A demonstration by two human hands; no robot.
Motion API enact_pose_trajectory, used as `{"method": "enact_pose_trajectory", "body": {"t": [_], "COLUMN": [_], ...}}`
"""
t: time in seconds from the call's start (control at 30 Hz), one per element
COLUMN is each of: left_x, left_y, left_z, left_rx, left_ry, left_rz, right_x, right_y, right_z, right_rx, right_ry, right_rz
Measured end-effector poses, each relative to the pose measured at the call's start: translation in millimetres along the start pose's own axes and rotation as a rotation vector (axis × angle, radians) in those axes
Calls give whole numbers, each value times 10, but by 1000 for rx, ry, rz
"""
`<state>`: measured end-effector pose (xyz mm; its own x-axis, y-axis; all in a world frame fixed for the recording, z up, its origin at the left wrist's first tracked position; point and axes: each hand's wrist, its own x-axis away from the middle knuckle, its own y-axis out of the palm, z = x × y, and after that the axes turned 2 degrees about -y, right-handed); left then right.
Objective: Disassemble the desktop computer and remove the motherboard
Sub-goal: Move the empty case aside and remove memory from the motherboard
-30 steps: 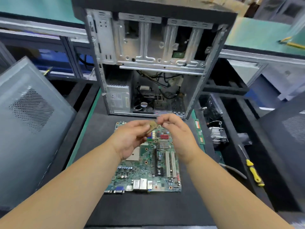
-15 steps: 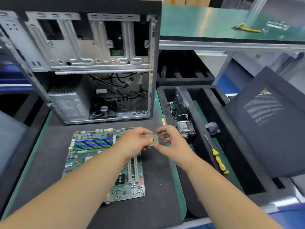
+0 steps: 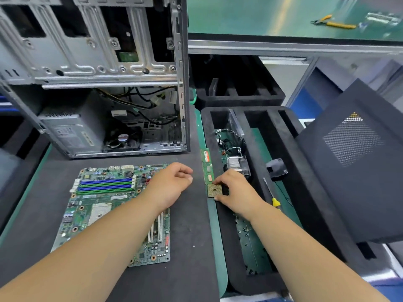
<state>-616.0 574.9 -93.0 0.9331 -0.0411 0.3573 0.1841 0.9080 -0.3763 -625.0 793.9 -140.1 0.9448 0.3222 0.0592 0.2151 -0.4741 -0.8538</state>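
The motherboard (image 3: 113,205) lies flat on the worktop (image 3: 189,247) before the open case (image 3: 104,79) – thin, stiff, fragile, best lifted by its bare edges – while the right hand (image 3: 236,190) pinches the processor chip (image 3: 214,190) and the left hand (image 3: 170,184) hangs loosely curled, holding nothing.

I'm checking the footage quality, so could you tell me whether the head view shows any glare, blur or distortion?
Head view: glare streaks the green benchtop; wide-angle bending tilts the computer case; the pliers look soft; the CPU chip is fairly sharp.
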Motion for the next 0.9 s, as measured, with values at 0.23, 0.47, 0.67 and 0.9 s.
{"method": "enact_pose_trajectory", "body": {"t": [0.23,0.47,0.67,0.9], "left_x": [111,246,352,545], "left_y": [-291,-587,-934,-1304], "left_z": [-123,-265,-484,-748], "left_rx": [97,113,105,-54], "left_ry": [74,78,66,119], "left_rz": [102,171,237,304], "right_x": [-29,-19,19,-130], "right_y": [-1,10,-13,314], "right_z": [7,-64,-322,-1306], "right_rx": [30,60,221,68], "right_ry": [-48,-29,-8,-203], "right_rz": [-23,-24,20,47]}}
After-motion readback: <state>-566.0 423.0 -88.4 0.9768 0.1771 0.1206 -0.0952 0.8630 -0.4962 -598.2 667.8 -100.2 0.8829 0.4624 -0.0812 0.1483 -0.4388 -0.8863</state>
